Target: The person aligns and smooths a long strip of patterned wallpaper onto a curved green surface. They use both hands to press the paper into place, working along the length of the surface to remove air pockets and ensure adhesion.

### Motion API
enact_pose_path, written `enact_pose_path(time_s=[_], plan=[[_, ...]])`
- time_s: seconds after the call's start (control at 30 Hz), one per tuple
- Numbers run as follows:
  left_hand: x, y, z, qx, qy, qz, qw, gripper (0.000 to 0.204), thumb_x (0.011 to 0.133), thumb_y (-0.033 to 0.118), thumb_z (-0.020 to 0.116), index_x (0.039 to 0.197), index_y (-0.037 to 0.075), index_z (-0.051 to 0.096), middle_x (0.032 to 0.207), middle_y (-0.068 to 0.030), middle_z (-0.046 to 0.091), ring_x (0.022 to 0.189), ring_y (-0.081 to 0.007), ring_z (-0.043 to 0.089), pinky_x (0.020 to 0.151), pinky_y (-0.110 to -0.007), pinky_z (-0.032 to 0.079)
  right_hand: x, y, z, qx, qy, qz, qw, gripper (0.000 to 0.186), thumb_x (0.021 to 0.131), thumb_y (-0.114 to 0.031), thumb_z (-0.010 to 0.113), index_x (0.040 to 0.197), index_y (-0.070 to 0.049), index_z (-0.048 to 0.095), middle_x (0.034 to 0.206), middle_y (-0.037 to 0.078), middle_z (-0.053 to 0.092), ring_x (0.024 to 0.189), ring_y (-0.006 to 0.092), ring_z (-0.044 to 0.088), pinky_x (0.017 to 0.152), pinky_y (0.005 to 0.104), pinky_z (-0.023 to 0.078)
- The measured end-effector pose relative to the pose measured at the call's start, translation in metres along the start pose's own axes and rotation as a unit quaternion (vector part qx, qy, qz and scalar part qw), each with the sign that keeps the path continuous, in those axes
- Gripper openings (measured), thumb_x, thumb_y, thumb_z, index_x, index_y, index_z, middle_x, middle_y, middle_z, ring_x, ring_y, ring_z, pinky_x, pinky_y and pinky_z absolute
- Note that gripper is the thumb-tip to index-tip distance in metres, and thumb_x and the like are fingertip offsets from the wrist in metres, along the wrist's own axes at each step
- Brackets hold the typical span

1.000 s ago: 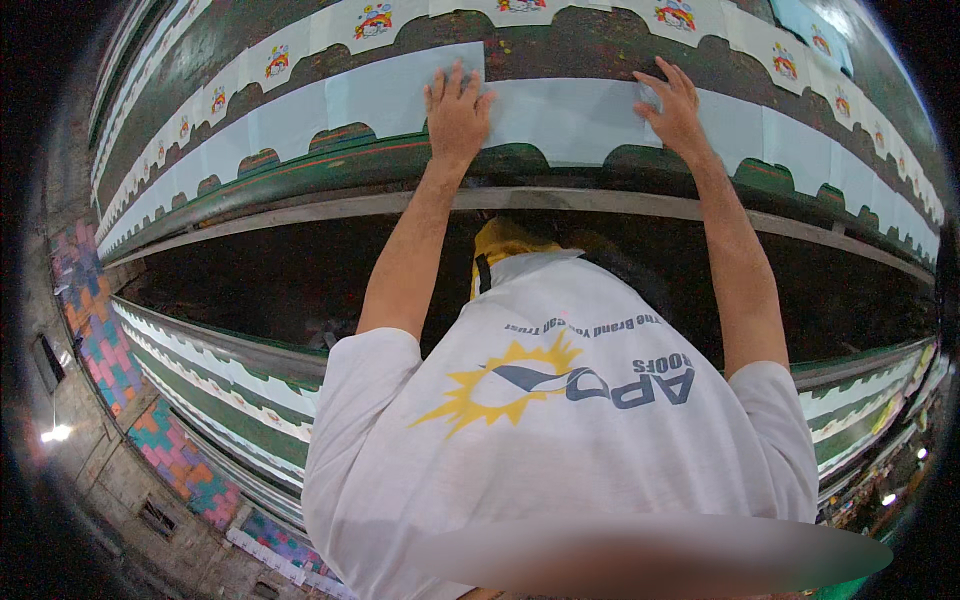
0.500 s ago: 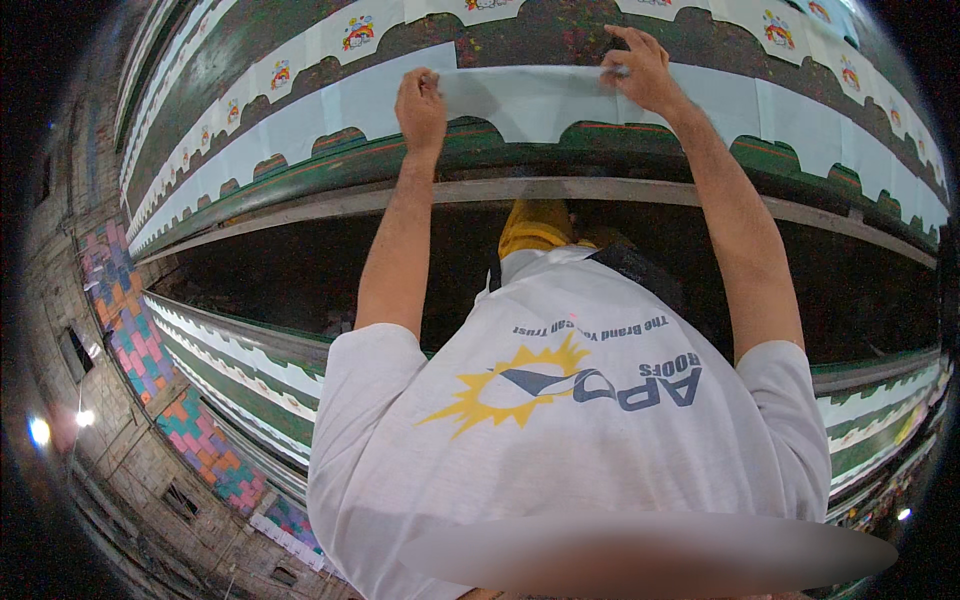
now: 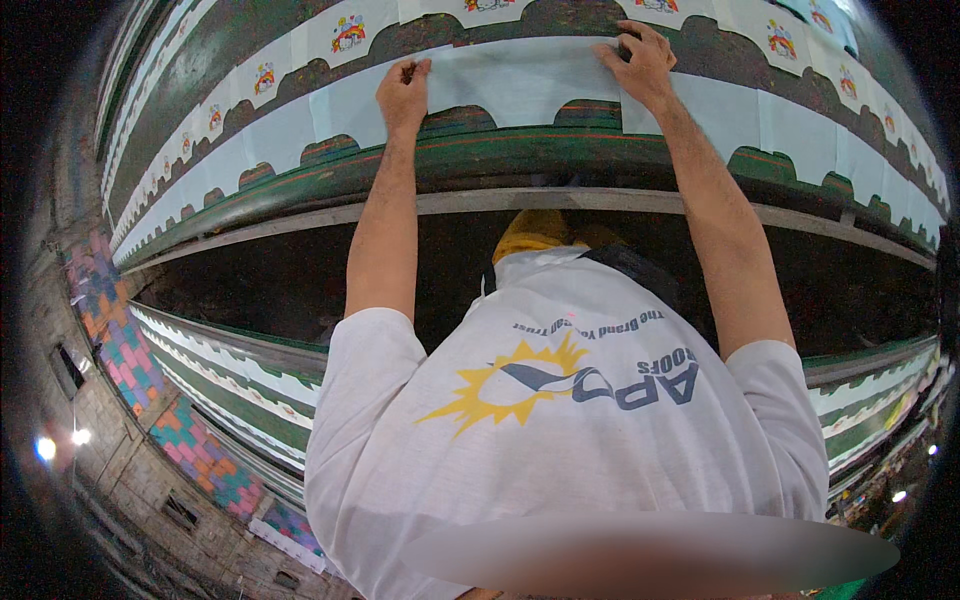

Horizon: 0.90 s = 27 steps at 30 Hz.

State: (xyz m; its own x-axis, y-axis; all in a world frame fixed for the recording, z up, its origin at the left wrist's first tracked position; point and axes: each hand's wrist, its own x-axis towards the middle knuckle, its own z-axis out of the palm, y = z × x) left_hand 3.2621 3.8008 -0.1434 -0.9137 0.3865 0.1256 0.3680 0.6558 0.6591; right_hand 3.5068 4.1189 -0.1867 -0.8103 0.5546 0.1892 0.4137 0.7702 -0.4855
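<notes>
A pale, light-blue cloth panel (image 3: 520, 80) with a cut-out lower edge lies on the long dark green table (image 3: 480, 150), between my hands. My left hand (image 3: 403, 98) is closed in a pinch at its upper left corner. Near the upper right corner is my right hand (image 3: 640, 65), thumb and fingers apart, with a fingertip touching the cloth. Similar plain panels continue in a row to both sides. Beyond them runs a row of white panels (image 3: 345, 38) with small colourful cartoon prints.
A grey rail (image 3: 560, 200) runs along the table's near edge, with a dark gap below it. Behind me is another long table (image 3: 250, 370) bearing rows of pale panels. Colourful patchwork pieces (image 3: 125, 350) lie along the left, beside a rough block wall (image 3: 130, 450).
The panel has shifted away from me and now lies flatter, its upper edge nearer the printed row. My left hand moved slightly left; my right hand's fingers have bent more.
</notes>
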Motion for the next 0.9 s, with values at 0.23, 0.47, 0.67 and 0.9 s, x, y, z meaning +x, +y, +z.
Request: enact_pose_path(time_s=[0.23,0.47,0.67,0.9], plan=[[0.0011,-0.0012,0.0011,-0.064,-0.004,-0.019,0.998,0.036,0.089,0.034,0.080,0.100,0.000,0.074,0.087,-0.0095,0.075,0.077,-0.0179,0.070,0.074,-0.033,0.055,0.0017,-0.0029,0.0027,-0.020,0.027,-0.002,0.999,0.042,0.092,-0.054,0.071,0.095,-0.012,0.075,0.149,0.000,0.051,0.141,0.0312,0.035,0.113,0.0567,0.023],[0.0022,-0.0051,0.0029,-0.078,0.012,0.014,0.997,0.035,0.090,0.034,0.078,0.098,0.000,0.075,0.089,-0.0119,0.076,0.080,-0.0226,0.072,0.076,-0.035,0.056,0.0029,-0.0088,-0.0033,-0.050,-0.007,0.027,0.998,0.043,0.092,-0.055,0.071,0.097,-0.012,0.074,0.148,0.001,0.052,0.140,0.0309,0.037,0.113,0.0565,0.024],[0.0046,-0.0096,0.0084,-0.082,0.019,0.029,0.996,0.036,0.090,0.035,0.078,0.099,0.000,0.076,0.091,-0.0128,0.076,0.082,-0.0254,0.073,0.079,-0.036,0.056,0.0039,-0.0066,-0.0044,-0.051,-0.012,0.029,0.998,0.044,0.091,-0.056,0.071,0.100,-0.012,0.074,0.148,0.001,0.051,0.140,0.0326,0.037,0.114,0.0574,0.024],[0.0066,-0.0003,0.0002,-0.114,0.004,-0.027,0.993,0.039,0.092,0.035,0.075,0.114,0.004,0.072,0.110,-0.0127,0.073,0.098,-0.0276,0.072,0.081,-0.037,0.057,0.0051,-0.0078,-0.0049,-0.062,-0.025,0.038,0.997,0.041,0.089,-0.054,0.072,0.097,-0.013,0.074,0.146,0.002,0.052,0.138,0.0356,0.038,0.112,0.0586,0.024]])
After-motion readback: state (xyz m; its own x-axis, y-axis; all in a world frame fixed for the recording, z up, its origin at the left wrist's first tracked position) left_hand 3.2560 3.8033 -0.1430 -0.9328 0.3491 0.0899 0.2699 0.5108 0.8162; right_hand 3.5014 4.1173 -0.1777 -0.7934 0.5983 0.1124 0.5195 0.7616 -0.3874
